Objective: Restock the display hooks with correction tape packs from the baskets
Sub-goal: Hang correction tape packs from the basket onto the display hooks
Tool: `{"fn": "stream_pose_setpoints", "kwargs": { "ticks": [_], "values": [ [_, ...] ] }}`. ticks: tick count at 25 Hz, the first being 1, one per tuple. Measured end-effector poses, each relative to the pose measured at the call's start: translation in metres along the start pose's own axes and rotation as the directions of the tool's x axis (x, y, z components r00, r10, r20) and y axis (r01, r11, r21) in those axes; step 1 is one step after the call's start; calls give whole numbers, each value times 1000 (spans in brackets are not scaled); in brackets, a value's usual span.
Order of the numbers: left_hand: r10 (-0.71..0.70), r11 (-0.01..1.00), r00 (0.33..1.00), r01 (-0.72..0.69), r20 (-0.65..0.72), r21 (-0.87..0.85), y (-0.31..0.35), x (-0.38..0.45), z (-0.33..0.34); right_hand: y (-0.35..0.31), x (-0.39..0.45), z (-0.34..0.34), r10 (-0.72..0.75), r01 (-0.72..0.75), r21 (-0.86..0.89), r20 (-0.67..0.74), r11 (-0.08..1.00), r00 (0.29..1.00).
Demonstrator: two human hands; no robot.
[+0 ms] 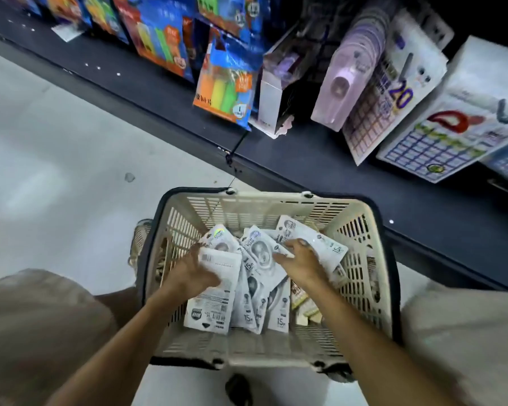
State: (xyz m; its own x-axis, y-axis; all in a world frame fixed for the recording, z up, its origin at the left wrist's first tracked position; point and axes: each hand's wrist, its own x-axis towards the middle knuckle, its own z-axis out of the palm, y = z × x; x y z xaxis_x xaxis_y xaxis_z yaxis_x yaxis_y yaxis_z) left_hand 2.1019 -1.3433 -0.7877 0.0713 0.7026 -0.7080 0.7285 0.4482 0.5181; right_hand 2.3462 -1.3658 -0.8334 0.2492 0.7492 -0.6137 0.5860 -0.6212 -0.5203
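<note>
A cream plastic basket with a dark rim sits on the floor between my knees, holding several white correction tape packs. Both hands are inside it. My left hand grips one pack that lies back side up at the left of the pile. My right hand rests on the pile with its fingers curled over the edge of another pack. The display hooks themselves are not clear in view; hung goods above hide them.
A dark shelf base runs diagonally above the basket. Over it hang blue and orange highlighter packs, a lilac tape dispenser pack and grid-pattern cards. Pale floor lies to the left. My knees flank the basket.
</note>
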Motion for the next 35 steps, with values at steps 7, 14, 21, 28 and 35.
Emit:
{"fn": "stream_pose_setpoints", "kwargs": {
  "ticks": [7, 14, 21, 28, 35],
  "values": [
    [-14, 990, 1000, 12, -17, -138, 11, 7, -4, -46, 28, 7, -64, 90, -81, 282, 993, 957],
    [95, 984, 995, -97, -19, -146, 8, 8, -17, -83, 30, 41, -258, 330, -128, 391, 935, 883],
    [68, 985, 956, -109, 285, 130, 26, 18, -41, -62, 21, 66, -10, 83, -118, 519, 990, 855],
    [32, 978, 942, -98, 335, 183, 12, 24, -31, -59, -5, 88, -33, 75, -274, 156, 959, 987],
    [37, 979, 958, -92, 283, 181, 11, 17, -31, -49, -10, 90, 38, -166, 263, 431, 950, 901]
  ]
}}
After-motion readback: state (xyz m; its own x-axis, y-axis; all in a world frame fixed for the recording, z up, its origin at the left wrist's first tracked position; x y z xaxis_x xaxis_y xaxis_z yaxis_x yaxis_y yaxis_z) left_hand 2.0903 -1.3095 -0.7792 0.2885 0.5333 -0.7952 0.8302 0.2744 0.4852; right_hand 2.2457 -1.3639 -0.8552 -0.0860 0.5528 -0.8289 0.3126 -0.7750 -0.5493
